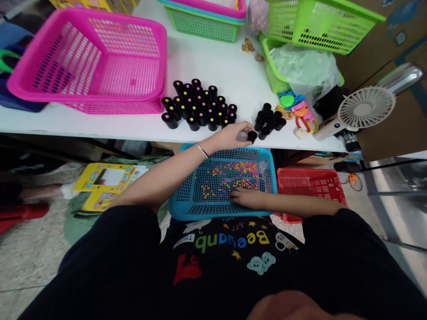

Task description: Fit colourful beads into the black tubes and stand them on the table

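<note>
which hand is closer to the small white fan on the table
Left. The left hand rests on the table edge at a black tube, with the white fan off to its right; the right hand is lower, inside the blue basket.

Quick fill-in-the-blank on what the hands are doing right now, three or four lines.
1. The left hand holds a small ____ tube at the table's edge.
2. The right hand reaches into the ____ basket of colourful beads.
3. The big basket at far left is ____.

Missing: black; blue; pink
</note>
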`<state>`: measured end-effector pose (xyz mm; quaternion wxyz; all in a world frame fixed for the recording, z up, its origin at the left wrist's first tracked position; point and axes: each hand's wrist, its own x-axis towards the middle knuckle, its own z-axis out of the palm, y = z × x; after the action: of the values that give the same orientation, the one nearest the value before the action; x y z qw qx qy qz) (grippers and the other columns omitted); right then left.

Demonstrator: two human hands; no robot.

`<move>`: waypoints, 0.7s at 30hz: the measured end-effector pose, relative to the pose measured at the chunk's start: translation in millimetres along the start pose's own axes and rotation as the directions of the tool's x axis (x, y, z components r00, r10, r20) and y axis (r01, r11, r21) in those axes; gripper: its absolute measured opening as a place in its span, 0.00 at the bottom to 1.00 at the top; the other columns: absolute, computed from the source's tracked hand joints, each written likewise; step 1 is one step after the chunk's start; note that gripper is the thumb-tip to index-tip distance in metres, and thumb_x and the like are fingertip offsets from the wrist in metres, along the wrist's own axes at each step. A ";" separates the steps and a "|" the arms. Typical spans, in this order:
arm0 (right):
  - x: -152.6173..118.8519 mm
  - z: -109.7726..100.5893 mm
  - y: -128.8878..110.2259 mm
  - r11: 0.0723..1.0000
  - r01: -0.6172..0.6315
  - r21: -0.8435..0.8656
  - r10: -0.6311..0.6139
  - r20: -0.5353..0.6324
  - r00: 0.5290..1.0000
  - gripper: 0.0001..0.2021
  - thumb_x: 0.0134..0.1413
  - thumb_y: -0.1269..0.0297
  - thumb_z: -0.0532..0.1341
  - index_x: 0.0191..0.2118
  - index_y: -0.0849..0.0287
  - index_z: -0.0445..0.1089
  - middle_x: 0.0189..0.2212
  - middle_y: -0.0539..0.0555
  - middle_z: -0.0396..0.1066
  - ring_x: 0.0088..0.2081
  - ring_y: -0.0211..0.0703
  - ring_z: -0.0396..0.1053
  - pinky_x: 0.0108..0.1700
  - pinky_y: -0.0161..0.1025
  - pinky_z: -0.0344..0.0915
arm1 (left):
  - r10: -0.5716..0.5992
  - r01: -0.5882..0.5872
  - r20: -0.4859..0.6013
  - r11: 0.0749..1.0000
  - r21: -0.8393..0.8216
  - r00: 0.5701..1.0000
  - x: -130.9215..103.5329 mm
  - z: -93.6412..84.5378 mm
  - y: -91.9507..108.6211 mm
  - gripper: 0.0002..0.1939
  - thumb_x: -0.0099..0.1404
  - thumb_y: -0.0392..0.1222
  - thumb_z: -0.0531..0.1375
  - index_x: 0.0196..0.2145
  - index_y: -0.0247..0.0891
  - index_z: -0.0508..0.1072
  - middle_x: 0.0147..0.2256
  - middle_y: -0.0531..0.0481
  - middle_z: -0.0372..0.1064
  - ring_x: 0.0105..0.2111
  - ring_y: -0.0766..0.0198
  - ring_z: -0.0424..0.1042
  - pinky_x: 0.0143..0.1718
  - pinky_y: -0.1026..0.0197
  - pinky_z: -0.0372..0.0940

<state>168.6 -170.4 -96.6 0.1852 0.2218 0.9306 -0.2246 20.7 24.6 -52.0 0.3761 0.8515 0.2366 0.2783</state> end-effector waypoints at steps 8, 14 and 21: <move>5.4 -16.2 5.7 0.999 -0.036 -0.035 0.037 0.031 0.999 0.13 0.73 0.75 0.56 0.43 0.64 0.79 0.53 0.64 0.79 0.52 0.54 0.77 0.52 0.48 0.78 | 0.009 -0.010 -0.009 0.998 -0.062 1.000 -4.5 -0.6 -2.7 0.21 0.65 0.50 0.66 0.53 0.38 0.74 0.54 0.40 0.80 0.56 0.55 0.80 0.58 0.56 0.72; -16.6 -47.5 18.2 0.930 -0.038 0.366 0.192 -0.395 0.898 0.07 0.70 0.69 0.64 0.43 0.60 0.81 0.48 0.61 0.81 0.49 0.47 0.78 0.54 0.44 0.75 | -0.015 0.013 -0.028 0.998 -0.056 0.999 -5.6 -0.7 -1.5 0.21 0.64 0.47 0.67 0.52 0.37 0.74 0.52 0.40 0.81 0.57 0.54 0.80 0.55 0.59 0.73; -48.9 -115.8 58.8 0.735 -0.280 0.617 0.678 -0.676 0.288 0.10 0.66 0.64 0.62 0.40 0.59 0.83 0.38 0.57 0.81 0.39 0.47 0.77 0.45 0.44 0.75 | -0.046 0.041 -0.050 0.995 -0.094 0.998 -6.5 0.6 -0.2 0.40 0.58 0.40 0.69 0.67 0.39 0.64 0.49 0.42 0.83 0.51 0.55 0.82 0.53 0.60 0.72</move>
<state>210.2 -81.6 1.6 -0.3057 0.6098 0.7073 -0.1856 16.2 20.5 -54.5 0.4150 0.8201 0.2515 0.3031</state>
